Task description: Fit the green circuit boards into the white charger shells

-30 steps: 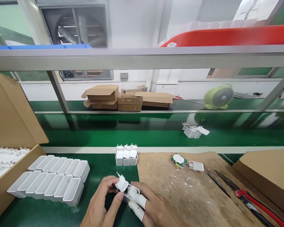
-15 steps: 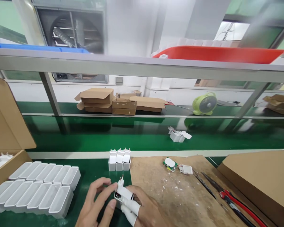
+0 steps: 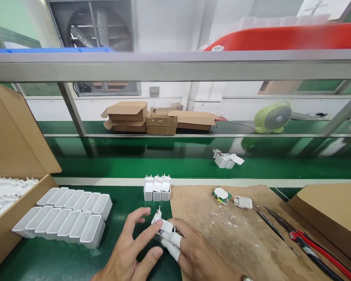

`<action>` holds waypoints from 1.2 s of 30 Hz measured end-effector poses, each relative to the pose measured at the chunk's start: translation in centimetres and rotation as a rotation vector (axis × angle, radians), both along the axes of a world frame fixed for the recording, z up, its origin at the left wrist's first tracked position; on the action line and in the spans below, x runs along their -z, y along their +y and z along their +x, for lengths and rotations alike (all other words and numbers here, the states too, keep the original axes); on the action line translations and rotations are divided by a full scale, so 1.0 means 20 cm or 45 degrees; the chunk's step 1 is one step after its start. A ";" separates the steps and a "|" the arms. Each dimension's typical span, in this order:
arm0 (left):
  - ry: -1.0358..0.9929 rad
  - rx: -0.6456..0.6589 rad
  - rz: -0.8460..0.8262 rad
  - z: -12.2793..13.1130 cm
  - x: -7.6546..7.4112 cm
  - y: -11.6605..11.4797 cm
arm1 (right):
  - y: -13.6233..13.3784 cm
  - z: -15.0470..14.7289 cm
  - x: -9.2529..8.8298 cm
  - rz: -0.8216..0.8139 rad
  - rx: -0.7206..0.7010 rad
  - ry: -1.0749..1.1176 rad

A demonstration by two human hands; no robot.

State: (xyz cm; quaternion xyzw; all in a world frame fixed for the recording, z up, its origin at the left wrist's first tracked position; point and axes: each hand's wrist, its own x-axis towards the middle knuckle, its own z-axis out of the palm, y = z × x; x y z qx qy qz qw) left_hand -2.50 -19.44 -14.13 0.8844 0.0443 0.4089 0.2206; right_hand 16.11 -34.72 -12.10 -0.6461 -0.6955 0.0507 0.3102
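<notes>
A white plug casing (image 3: pixel 166 226) with its prongs pointing up is held low in the centre of the view. My right hand (image 3: pixel 197 248) is wrapped round its right side, white covers on two fingertips. My left hand (image 3: pixel 134 244) touches the casing with its index fingertip; the thumb is apart below and the other fingers are raised. Just beyond stand three filled white casings (image 3: pixel 157 191) in a row. Two rows of open white cases (image 3: pixel 67 224) lie on the green surface at left. A green circuit board (image 3: pixel 221 195) wired to a white cover (image 3: pixel 242 202) rests on the brown board (image 3: pixel 236 242).
Red-handled pliers (image 3: pixel 307 244) and tweezers (image 3: pixel 269 222) lie at right, beside a cardboard box (image 3: pixel 330 214). At left is an open carton (image 3: pixel 23 199) of white parts. More white casings (image 3: pixel 226 160) sit on the green belt (image 3: pixel 128 168); a shelf rail (image 3: pixel 175 71) crosses above.
The view has shifted, so the left carton shows more and the bench items sit further right. My left index fingertip now rests on the held casing's top, and the casing is turned slightly.
</notes>
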 end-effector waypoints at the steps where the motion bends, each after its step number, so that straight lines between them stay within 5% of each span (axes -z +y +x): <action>1: 0.026 0.024 -0.005 0.00 0.00 -0.01 | 0.00 0.00 0.02 -0.001 -0.018 -0.017; 9: 0.137 -0.056 -0.401 0.01 0.08 -0.06 | 0.02 -0.01 0.10 0.074 0.252 0.284; 17: 0.062 -0.047 -0.484 0.03 0.06 -0.07 | 0.03 -0.01 0.02 0.001 0.023 0.188; 19: 0.089 -0.035 -0.453 0.03 0.07 -0.07 | 0.04 -0.02 0.03 0.015 0.074 0.429; 24: 0.036 -0.041 -0.278 0.03 0.09 -0.08 | 0.09 -0.08 0.07 -0.164 0.120 1.564; 27: -0.061 -0.021 -0.163 0.04 0.06 -0.08 | 0.11 -0.10 0.09 -0.240 0.083 1.873; 32: -0.112 -0.041 -0.135 0.05 0.00 -0.08 | 0.12 -0.11 0.10 -0.234 0.080 1.935; 36: -0.045 -0.060 -0.105 0.04 -0.01 -0.07 | 0.11 -0.08 0.11 -0.173 0.177 1.615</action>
